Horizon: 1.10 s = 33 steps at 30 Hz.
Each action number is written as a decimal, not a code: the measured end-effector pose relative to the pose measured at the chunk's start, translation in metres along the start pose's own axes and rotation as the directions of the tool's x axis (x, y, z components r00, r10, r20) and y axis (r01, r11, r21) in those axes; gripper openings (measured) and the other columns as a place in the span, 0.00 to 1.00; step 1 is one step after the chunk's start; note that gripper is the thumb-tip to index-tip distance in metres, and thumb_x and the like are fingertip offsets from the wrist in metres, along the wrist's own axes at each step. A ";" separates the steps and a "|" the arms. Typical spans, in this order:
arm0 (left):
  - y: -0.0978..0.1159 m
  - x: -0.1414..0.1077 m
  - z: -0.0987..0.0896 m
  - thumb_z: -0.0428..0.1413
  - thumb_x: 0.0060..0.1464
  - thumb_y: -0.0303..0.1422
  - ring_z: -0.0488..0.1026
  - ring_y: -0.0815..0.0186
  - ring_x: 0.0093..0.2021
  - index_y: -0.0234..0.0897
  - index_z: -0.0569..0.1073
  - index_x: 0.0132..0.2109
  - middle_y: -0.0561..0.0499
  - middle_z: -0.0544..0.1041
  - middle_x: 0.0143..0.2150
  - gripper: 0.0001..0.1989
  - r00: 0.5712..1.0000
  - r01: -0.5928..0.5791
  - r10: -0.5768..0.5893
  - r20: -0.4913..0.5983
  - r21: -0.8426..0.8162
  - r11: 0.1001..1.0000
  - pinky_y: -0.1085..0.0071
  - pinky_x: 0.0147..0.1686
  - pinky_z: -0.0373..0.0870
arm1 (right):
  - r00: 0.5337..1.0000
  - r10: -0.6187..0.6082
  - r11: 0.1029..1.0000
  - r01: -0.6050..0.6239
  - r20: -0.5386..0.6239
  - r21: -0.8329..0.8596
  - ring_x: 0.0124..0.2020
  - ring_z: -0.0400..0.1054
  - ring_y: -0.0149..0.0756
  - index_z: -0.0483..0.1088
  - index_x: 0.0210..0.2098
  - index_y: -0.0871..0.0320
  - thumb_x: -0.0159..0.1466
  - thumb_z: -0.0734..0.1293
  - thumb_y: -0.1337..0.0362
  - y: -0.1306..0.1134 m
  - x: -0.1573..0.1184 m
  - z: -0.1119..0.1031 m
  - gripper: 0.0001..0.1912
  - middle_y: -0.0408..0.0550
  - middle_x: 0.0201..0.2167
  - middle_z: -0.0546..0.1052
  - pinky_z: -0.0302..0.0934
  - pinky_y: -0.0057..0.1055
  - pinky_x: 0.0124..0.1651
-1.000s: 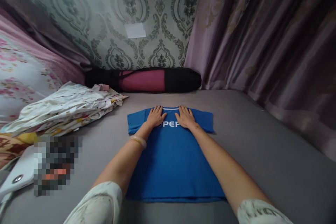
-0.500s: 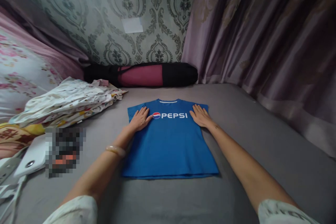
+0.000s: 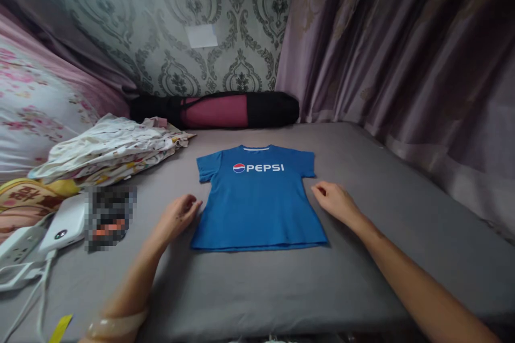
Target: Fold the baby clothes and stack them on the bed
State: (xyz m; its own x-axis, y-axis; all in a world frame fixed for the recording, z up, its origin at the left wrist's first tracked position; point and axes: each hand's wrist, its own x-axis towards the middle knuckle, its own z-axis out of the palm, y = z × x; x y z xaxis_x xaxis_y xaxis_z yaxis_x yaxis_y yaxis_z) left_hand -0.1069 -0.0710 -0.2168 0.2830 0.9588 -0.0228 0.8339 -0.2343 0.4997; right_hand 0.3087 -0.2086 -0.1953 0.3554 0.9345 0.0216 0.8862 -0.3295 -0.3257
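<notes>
A blue T-shirt (image 3: 257, 203) with a white PEPSI print lies flat, front side up, its collar toward the wall and its hem toward me. Both short sleeves are spread out to the sides. Just left of the shirt's side edge hovers my left hand (image 3: 179, 216), its fingers loosely bent and a little apart, with nothing in them. On the other side, below the right sleeve, my right hand (image 3: 336, 202) is curled with the fingertips drawn together and nothing visible in it. Neither hand appears to touch the shirt.
Grey bedding (image 3: 249, 289) lies under everything. Piled clothes (image 3: 116, 144), a white power bank (image 3: 66, 222) with a cable, a power strip (image 3: 20, 244) and a blurred-out item (image 3: 108, 220) are at left. A black and maroon bag (image 3: 217, 111) lies along the wall; curtains (image 3: 386, 48) hang right.
Both hands have lifted off the shirt's chest and moved outward and toward me, their flat fingers now curled. The shirt's sleeves are uncovered. The view has shifted slightly.
</notes>
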 end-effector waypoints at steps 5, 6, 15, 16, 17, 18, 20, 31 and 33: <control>0.011 -0.054 -0.003 0.54 0.47 0.53 0.73 0.58 0.34 0.43 0.74 0.38 0.49 0.77 0.32 0.21 0.989 0.142 -0.128 0.078 -0.216 0.966 0.66 0.32 0.67 | 0.985 0.045 0.995 -0.060 0.168 0.083 0.28 0.71 0.39 0.71 0.35 0.52 0.64 0.59 0.51 -0.011 -0.056 -0.005 0.15 0.45 0.25 0.75 0.57 0.30 0.30; 0.014 -0.062 -0.002 0.55 0.46 0.55 0.73 0.58 0.34 0.43 0.74 0.42 0.49 0.77 0.32 0.23 0.986 0.155 -0.132 0.100 -0.270 0.950 0.67 0.32 0.67 | 0.984 0.038 0.992 -0.059 0.177 0.112 0.28 0.70 0.38 0.70 0.40 0.52 0.63 0.60 0.51 -0.010 -0.063 -0.003 0.15 0.45 0.26 0.76 0.58 0.30 0.31; 0.015 -0.094 0.009 0.60 0.45 0.47 0.67 0.65 0.34 0.45 0.62 0.61 0.52 0.69 0.38 0.37 0.976 0.102 0.019 0.217 -0.531 0.841 0.71 0.31 0.65 | 0.952 -0.196 0.952 0.127 0.234 0.279 0.30 0.68 0.34 0.61 0.60 0.49 0.61 0.63 0.58 0.013 -0.089 0.006 0.28 0.48 0.43 0.72 0.65 0.33 0.38; 0.015 -0.094 0.009 0.60 0.45 0.46 0.66 0.66 0.33 0.46 0.62 0.62 0.52 0.69 0.37 0.37 0.978 0.092 0.025 0.208 -0.534 0.841 0.71 0.31 0.65 | 0.953 -0.203 0.954 0.140 0.225 0.266 0.31 0.68 0.34 0.62 0.59 0.50 0.62 0.62 0.58 0.012 -0.089 0.006 0.26 0.49 0.41 0.72 0.65 0.33 0.38; 0.014 -0.095 0.009 0.60 0.45 0.45 0.65 0.66 0.33 0.46 0.63 0.62 0.52 0.68 0.36 0.36 0.979 0.085 0.030 0.201 -0.537 0.839 0.71 0.31 0.64 | 0.954 -0.209 0.955 0.152 0.215 0.255 0.31 0.68 0.35 0.64 0.58 0.50 0.62 0.62 0.57 0.011 -0.090 0.006 0.24 0.49 0.41 0.72 0.65 0.34 0.38; 0.013 -0.095 0.009 0.59 0.46 0.45 0.64 0.66 0.32 0.46 0.63 0.62 0.53 0.67 0.36 0.36 0.980 0.078 0.035 0.196 -0.542 0.837 0.72 0.31 0.64 | 0.957 -0.212 0.955 0.160 0.200 0.248 0.31 0.68 0.35 0.65 0.57 0.51 0.63 0.61 0.56 0.010 -0.091 0.006 0.22 0.49 0.40 0.72 0.65 0.34 0.38; 0.012 -0.096 0.010 0.57 0.47 0.43 0.63 0.67 0.32 0.44 0.64 0.62 0.52 0.67 0.35 0.34 0.984 0.065 0.039 0.175 -0.551 0.832 0.72 0.32 0.64 | 0.960 -0.224 0.951 0.177 0.169 0.253 0.32 0.68 0.36 0.67 0.54 0.51 0.65 0.59 0.54 0.008 -0.093 0.006 0.19 0.50 0.41 0.73 0.65 0.35 0.39; 0.020 -0.092 0.019 0.52 0.52 0.44 0.62 0.67 0.28 0.36 0.75 0.51 0.52 0.70 0.29 0.24 1.000 -0.002 -0.005 -0.016 -0.418 0.908 0.72 0.30 0.63 | 0.947 -0.295 0.951 0.277 0.129 0.139 0.37 0.70 0.34 0.64 0.56 0.56 0.65 0.55 0.66 0.000 -0.106 0.004 0.21 0.49 0.45 0.71 0.64 0.33 0.43; 0.022 -0.089 0.023 0.53 0.51 0.45 0.64 0.67 0.28 0.36 0.75 0.50 0.53 0.71 0.29 0.24 0.999 -0.004 -0.016 -0.050 -0.380 0.925 0.72 0.30 0.64 | 0.963 -0.254 0.967 0.250 0.094 0.050 0.38 0.70 0.37 0.66 0.55 0.56 0.65 0.55 0.68 -0.006 -0.107 0.006 0.21 0.49 0.44 0.72 0.64 0.34 0.42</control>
State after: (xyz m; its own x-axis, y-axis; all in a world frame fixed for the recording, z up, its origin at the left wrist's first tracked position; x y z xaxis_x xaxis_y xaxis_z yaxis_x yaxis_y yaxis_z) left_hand -0.1034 -0.1654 -0.2235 0.2458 0.9692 0.0125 0.5898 -0.1598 0.7916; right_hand 0.2633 -0.3058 -0.2011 0.0893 0.9959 0.0142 0.9309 -0.0783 -0.3569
